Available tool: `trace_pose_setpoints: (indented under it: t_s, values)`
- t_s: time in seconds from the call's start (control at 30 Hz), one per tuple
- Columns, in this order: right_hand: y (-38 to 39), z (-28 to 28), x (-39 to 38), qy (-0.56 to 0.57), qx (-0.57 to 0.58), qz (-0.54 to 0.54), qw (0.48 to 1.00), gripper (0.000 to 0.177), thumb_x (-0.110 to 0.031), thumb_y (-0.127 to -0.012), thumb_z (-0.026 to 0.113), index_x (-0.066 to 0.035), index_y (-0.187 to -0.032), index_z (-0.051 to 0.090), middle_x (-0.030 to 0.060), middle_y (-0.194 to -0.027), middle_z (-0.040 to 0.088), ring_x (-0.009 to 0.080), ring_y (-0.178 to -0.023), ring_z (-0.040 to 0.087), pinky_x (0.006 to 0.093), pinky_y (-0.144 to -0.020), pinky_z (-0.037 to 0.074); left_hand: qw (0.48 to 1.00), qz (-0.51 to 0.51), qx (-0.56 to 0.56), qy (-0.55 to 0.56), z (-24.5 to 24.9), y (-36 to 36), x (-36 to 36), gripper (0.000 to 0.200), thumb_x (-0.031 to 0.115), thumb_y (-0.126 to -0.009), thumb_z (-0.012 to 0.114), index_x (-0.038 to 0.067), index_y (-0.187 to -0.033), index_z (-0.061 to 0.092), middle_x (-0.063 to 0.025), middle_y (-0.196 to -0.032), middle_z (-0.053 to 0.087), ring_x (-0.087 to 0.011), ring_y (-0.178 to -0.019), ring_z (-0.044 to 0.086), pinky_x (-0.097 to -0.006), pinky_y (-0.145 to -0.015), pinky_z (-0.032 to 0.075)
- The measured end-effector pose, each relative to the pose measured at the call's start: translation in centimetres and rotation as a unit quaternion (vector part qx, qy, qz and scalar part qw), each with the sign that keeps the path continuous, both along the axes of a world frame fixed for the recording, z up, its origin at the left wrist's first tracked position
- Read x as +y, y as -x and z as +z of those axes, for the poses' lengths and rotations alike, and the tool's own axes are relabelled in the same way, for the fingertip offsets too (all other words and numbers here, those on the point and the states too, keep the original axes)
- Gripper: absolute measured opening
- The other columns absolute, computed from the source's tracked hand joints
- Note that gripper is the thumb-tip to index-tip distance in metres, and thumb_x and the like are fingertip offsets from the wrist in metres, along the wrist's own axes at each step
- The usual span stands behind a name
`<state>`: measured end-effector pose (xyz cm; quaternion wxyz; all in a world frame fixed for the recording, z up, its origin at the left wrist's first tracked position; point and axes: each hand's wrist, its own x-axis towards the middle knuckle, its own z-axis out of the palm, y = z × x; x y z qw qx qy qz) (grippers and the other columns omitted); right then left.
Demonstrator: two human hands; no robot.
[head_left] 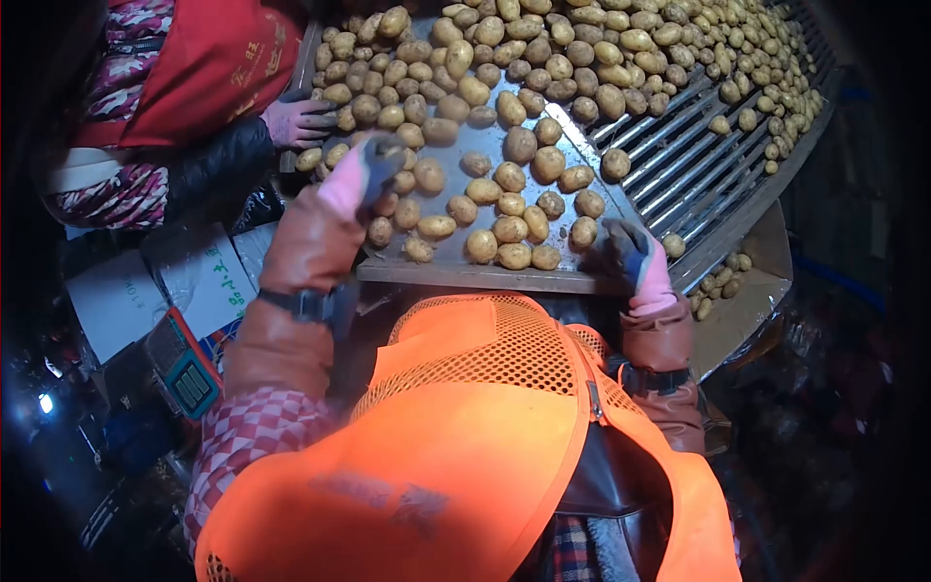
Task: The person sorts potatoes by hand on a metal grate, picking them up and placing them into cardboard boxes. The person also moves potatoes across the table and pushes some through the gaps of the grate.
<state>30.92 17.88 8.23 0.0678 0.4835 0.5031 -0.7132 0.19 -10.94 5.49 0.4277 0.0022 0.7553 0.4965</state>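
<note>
Many potatoes (509, 229) lie spread over the metal tray (441, 254) in front of me. My left hand (370, 175), in a pink and dark glove, is over the tray's left part among potatoes; its fingers are blurred, and whether it holds one is unclear. At the tray's near right corner is my right hand (635, 254), also gloved, with its dark fingers bent over the edge close to a few potatoes. What lies under those fingers is hidden.
A co-worker's gloved hand (299, 122) rests at the tray's left edge. Metal rollers (679, 160) with more potatoes stretch to the right. Below them stands a cardboard box (752, 281) with potatoes. A scale display (184, 373) and white papers (116, 301) are at left.
</note>
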Motion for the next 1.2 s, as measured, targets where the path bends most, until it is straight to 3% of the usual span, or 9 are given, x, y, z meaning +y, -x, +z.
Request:
trace_pose_setpoints:
  t_s: [0.2,0.37,0.43,0.6,0.73,0.8,1.07,1.13,1.2]
  values:
    - [-2.5,-4.3,2.2,0.037,-0.042,0.199,0.978,0.022,-0.021,-0.092,0.063,0.0,-0.101,0.064,0.0014,-0.085,0.065,0.015,-0.072,0.06,0.0296,-0.065,0.05,0.964,-0.227,0.109,-0.084,-2.3,-2.5,-8.4,0.025,0.022,-0.09,0.067,0.003,-0.102,0.058,-0.0017,-0.082,0.058,-0.0107,-0.065,0.057,-0.0249,-0.054,0.047]
    - [4.2,-5.8,0.9,-0.417,0.247,0.338,0.807,0.029,-0.02,-0.091,0.061,-0.003,-0.115,0.06,0.0061,-0.107,0.065,0.0208,-0.094,0.063,0.0301,-0.079,0.052,0.997,0.032,-0.058,-0.033,2.2,-6.3,-0.7,0.023,0.022,-0.091,0.065,0.004,-0.104,0.06,-0.0028,-0.081,0.059,-0.0112,-0.065,0.056,-0.025,-0.055,0.046]
    - [6.0,-3.8,0.1,0.074,0.2,0.07,0.974,0.042,-0.022,-0.089,0.065,-0.007,-0.126,0.055,0.0069,-0.114,0.063,0.0209,-0.103,0.061,0.0319,-0.083,0.053,1.0,-0.001,0.011,-0.026,2.1,-6.4,0.5,0.025,0.023,-0.092,0.065,0.003,-0.107,0.064,-0.0036,-0.084,0.062,-0.0105,-0.069,0.056,-0.0237,-0.058,0.047]
    - [4.0,-2.0,-4.9,0.463,0.301,-0.075,0.83,0.052,-0.042,-0.094,0.058,-0.01,-0.134,0.052,0.0101,-0.13,0.054,0.0224,-0.108,0.057,0.0375,-0.084,0.053,0.934,-0.284,0.21,-0.043,2.7,-11.3,5.6,0.029,0.027,-0.093,0.064,0.005,-0.113,0.066,-0.012,-0.096,0.069,-0.0232,-0.085,0.067,-0.032,-0.075,0.053]
    - [3.7,-5.4,-4.4,0.407,0.143,-0.122,0.894,0.044,-0.035,-0.092,0.064,-0.008,-0.127,0.057,0.0096,-0.116,0.063,0.0198,-0.095,0.061,0.0311,-0.08,0.052,0.891,-0.347,0.29,-0.048,2.0,-11.7,7.6,0.041,0.03,-0.087,0.067,0.012,-0.124,0.062,-0.0137,-0.11,0.067,-0.037,-0.108,0.061,-0.0399,-0.092,0.049]
    - [3.5,-4.3,-2.3,-0.38,0.278,0.292,0.833,0.032,-0.022,-0.095,0.06,-0.006,-0.122,0.059,0.0102,-0.11,0.065,0.0177,-0.089,0.062,0.0268,-0.076,0.051,0.72,-0.43,0.544,-0.014,-0.8,-11.5,4.3,0.047,0.039,-0.084,0.067,0.015,-0.124,0.061,-0.013,-0.123,0.06,-0.0363,-0.121,0.052,-0.0449,-0.101,0.043]
    - [3.1,-4.7,2.8,-0.05,0.104,-0.216,0.97,0.041,0.006,-0.089,0.052,-0.002,-0.129,0.056,0.0115,-0.119,0.061,0.0202,-0.107,0.059,0.0297,-0.094,0.047,0.834,-0.231,0.333,0.373,-1.6,-7.5,-0.9,0.041,0.039,-0.083,0.066,0.017,-0.118,0.063,-0.0111,-0.121,0.06,-0.0338,-0.117,0.052,-0.0461,-0.099,0.04]
    - [3.9,-7.5,-0.1,-0.551,0.006,0.23,0.802,0.056,0.01,-0.08,0.05,-0.008,-0.133,0.055,0.0211,-0.133,0.054,0.0355,-0.121,0.054,0.0379,-0.107,0.039,0.8,-0.229,0.507,0.225,-3.1,-4.9,1.2,0.042,0.039,-0.083,0.067,0.018,-0.119,0.064,-0.0099,-0.119,0.062,-0.0326,-0.113,0.054,-0.0454,-0.095,0.04]
    - [6.3,-4.9,-4.0,-0.474,-0.025,0.369,0.799,0.066,0.011,-0.071,0.053,-0.009,-0.134,0.054,0.0208,-0.139,0.05,0.0371,-0.127,0.05,0.0381,-0.109,0.04,0.789,-0.2,0.552,0.18,-4.2,-0.8,4.9,0.048,0.043,-0.085,0.064,0.018,-0.126,0.06,-0.0129,-0.128,0.058,-0.033,-0.12,0.051,-0.0463,-0.102,0.037]
